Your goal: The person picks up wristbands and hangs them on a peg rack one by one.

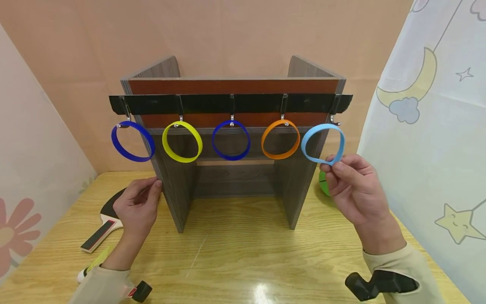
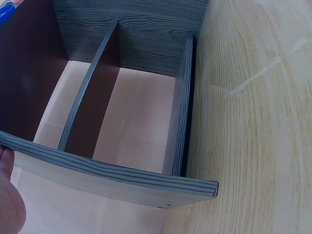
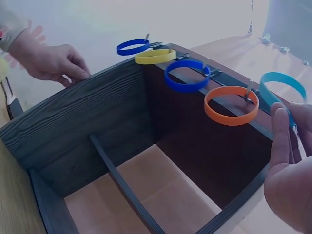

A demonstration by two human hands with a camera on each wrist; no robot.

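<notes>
My right hand [image 1: 358,185] pinches the bottom of a light blue silicone wristband [image 1: 305,143] between thumb and fingers. The band's top is close to the rightmost hook [image 1: 334,121]; whether it loops over it I cannot tell. A dark blue wristband [image 1: 114,141], a yellow wristband [image 1: 201,145], another blue wristband [image 1: 248,145] and an orange wristband [image 1: 263,145] hang from the other hooks along a black strip [image 1: 206,104]. My left hand [image 1: 137,207] grips the left side panel of the grey wooden shelf [image 1: 171,181] at its edge, with some fingers hidden.
On the wood-grain table [image 1: 235,257], a table tennis paddle [image 1: 102,232] lies at the left, near a yellow-and-white shuttlecock [image 1: 93,264]. Behind my right hand is a green ball [image 1: 324,184]. Printed cloth [image 1: 429,143] stands at the right side.
</notes>
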